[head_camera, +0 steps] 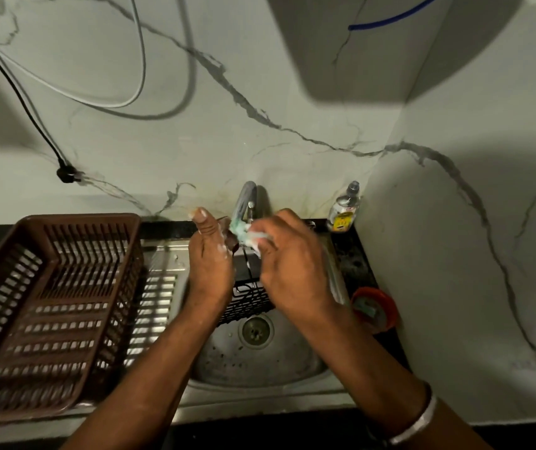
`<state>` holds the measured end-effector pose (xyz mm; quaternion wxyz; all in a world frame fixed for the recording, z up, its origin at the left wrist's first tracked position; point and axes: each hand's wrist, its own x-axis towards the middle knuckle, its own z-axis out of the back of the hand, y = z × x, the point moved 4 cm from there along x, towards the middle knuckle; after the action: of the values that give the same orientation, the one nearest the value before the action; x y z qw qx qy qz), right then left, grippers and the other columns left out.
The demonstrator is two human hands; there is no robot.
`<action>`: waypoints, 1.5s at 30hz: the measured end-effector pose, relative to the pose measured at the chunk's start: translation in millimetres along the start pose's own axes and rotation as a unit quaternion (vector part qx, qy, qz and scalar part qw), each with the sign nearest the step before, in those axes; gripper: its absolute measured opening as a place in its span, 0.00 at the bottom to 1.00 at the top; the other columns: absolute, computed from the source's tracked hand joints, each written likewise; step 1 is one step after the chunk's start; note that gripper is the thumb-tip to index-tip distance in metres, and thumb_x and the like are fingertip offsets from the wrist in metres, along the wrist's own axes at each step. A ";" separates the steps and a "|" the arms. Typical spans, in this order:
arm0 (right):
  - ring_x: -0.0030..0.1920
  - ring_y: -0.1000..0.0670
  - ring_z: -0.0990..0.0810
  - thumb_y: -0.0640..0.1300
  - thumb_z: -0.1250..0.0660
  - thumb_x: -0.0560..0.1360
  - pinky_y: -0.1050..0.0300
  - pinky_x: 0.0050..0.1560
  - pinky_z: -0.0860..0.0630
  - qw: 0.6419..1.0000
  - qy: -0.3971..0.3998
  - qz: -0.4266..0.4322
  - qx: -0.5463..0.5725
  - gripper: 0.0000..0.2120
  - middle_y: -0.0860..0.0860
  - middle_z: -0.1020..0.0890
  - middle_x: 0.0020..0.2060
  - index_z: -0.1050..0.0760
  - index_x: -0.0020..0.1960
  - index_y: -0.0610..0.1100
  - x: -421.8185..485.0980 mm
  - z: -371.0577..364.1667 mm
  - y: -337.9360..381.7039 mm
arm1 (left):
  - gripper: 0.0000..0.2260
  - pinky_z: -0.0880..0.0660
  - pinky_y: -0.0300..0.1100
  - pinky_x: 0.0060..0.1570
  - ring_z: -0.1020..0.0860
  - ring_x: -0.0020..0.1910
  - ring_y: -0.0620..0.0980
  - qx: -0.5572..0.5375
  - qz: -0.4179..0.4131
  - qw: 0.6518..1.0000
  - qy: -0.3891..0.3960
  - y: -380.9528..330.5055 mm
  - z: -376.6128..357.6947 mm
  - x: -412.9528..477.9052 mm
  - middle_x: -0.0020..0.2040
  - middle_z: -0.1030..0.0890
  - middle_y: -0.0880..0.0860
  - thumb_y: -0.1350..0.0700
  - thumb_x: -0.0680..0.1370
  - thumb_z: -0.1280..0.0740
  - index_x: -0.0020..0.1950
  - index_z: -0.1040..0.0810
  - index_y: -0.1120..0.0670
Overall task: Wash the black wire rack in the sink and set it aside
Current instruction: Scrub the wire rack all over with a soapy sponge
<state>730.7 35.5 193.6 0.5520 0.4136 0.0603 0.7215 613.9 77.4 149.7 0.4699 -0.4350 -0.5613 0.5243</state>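
Observation:
The black wire rack (247, 300) stands upright in the steel sink (295, 358), mostly hidden behind my two hands. My left hand (209, 264) grips the rack's upper left part, soap suds on its fingers. My right hand (287, 261) pinches a soapy green and white scrubber (243, 230) and presses it against the top of the rack, just under the tap (246, 199). The rack's lower mesh shows between my wrists, above the drain (256, 331).
A brown plastic dish basket (49, 306) sits on the draining board at the left. A dish soap bottle (344, 209) stands in the back right corner. An orange tub (375, 308) lies on the dark counter right of the sink. Cables hang on the marble wall.

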 end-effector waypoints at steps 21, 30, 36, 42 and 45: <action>0.47 0.49 0.22 0.29 0.32 0.74 0.51 0.44 0.23 0.999 -0.030 0.031 -0.004 0.12 0.50 0.21 0.49 0.19 0.53 0.43 -29.9 20.3 -21.5 | 0.32 0.36 0.44 0.36 0.35 0.29 0.48 0.046 -0.050 0.996 -0.059 -12.9 0.1 13.9 0.29 0.32 0.50 0.24 0.76 0.53 0.34 0.32 0.50; 0.44 0.47 0.18 0.40 0.33 0.80 0.45 0.47 0.22 0.997 0.030 -0.057 -0.042 0.08 0.51 0.16 0.46 0.26 0.58 0.48 2.2 16.2 -1.2 | 0.29 0.30 0.36 0.33 0.28 0.29 0.39 0.069 -0.080 0.994 -0.010 -20.3 -13.9 2.0 0.28 0.25 0.40 0.29 0.79 0.57 0.37 0.30 0.49; 0.48 0.55 0.19 0.41 0.37 0.81 0.51 0.47 0.20 0.983 -0.034 -0.163 0.076 0.08 0.59 0.19 0.48 0.27 0.54 0.54 4.3 22.9 -28.3 | 0.28 0.25 0.44 0.39 0.21 0.39 0.47 0.143 -0.173 0.964 0.141 -20.9 -8.8 6.7 0.40 0.18 0.49 0.36 0.86 0.52 0.45 0.22 0.53; 0.40 0.57 0.21 0.36 0.38 0.83 0.58 0.41 0.24 0.919 -0.110 -0.267 0.268 0.06 0.48 0.17 0.46 0.22 0.54 0.42 1.2 49.7 -75.6 | 0.20 0.29 0.40 0.36 0.22 0.36 0.45 0.260 -0.200 0.922 0.204 30.1 44.7 8.2 0.37 0.21 0.44 0.34 0.84 0.44 0.42 0.24 0.45; 0.43 0.50 0.20 0.33 0.37 0.82 0.47 0.42 0.19 0.914 -0.109 -0.265 0.287 0.06 0.45 0.17 0.47 0.22 0.53 0.40 -5.9 50.4 -85.4 | 0.22 0.36 0.32 0.32 0.27 0.31 0.43 0.293 -0.232 0.914 0.155 29.6 46.6 2.1 0.32 0.26 0.42 0.33 0.84 0.45 0.34 0.34 0.42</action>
<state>828.2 44.6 176.9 0.5836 0.5990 0.3117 0.4511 567.5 73.2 120.0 0.7658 -0.2111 -0.3874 0.4679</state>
